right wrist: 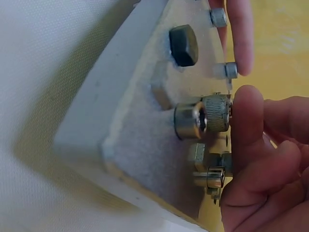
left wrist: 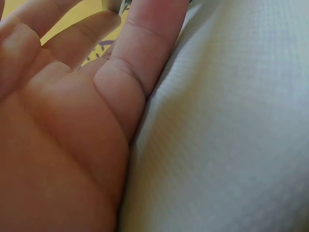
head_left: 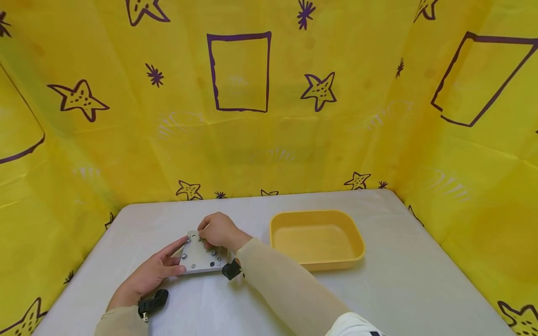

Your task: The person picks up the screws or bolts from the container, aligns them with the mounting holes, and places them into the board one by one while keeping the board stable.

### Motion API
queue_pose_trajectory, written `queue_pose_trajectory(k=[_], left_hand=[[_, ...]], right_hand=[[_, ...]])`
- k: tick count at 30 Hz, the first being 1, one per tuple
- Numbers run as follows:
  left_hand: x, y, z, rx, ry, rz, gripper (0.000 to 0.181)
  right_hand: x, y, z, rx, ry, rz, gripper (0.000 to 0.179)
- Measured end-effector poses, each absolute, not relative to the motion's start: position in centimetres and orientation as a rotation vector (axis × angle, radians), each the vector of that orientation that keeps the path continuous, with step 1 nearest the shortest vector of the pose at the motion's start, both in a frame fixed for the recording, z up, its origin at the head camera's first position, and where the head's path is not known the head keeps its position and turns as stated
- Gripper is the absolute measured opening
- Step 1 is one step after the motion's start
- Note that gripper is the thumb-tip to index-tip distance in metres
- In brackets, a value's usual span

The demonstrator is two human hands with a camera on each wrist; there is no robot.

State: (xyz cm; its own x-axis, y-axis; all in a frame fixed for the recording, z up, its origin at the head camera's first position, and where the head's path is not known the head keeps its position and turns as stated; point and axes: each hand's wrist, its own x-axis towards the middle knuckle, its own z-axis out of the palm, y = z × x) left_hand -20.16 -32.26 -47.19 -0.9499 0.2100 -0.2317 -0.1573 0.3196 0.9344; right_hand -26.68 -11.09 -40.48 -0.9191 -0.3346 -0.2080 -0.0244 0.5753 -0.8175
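Observation:
A pale grey, wedge-shaped metal plate [head_left: 195, 254] lies on the table, several bolts and screws standing up from its face. At its left edge my left hand [head_left: 151, 275] holds it, index finger near the narrow far end and thumb at the near left corner. My right hand [head_left: 220, 231] reaches over the far end, thumb and forefinger pinching a small bolt, mostly hidden by the fingers. The right wrist view shows a black hex bolt [right wrist: 184, 45], a shiny socket-head screw [right wrist: 188, 121] and a knurled screw head [right wrist: 216, 112] beside the right fingertips [right wrist: 248, 104].
A yellow plastic tray [head_left: 317, 268] stands right of the plate, beyond the right forearm. The white-covered table [head_left: 403, 280] meets yellow patterned curtains [head_left: 252, 154] at the back and sides. Black camera mounts [head_left: 153, 302] sit on both wrists.

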Motion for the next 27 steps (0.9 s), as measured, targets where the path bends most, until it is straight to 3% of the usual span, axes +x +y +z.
queue_pose_trajectory(k=[16, 27], left_hand=[[-20.4, -31.9, -47.0, 0.07, 2.277, 1.667, 0.093], [-20.0, -31.9, -47.0, 0.006, 2.312, 1.628, 0.093]], right_hand=[[-26.8, -8.8, -40.0, -0.418, 2.529, -1.331, 0.016], [-22.3, 2.5, -35.9, -0.676, 2.804, -1.401, 0.021]])
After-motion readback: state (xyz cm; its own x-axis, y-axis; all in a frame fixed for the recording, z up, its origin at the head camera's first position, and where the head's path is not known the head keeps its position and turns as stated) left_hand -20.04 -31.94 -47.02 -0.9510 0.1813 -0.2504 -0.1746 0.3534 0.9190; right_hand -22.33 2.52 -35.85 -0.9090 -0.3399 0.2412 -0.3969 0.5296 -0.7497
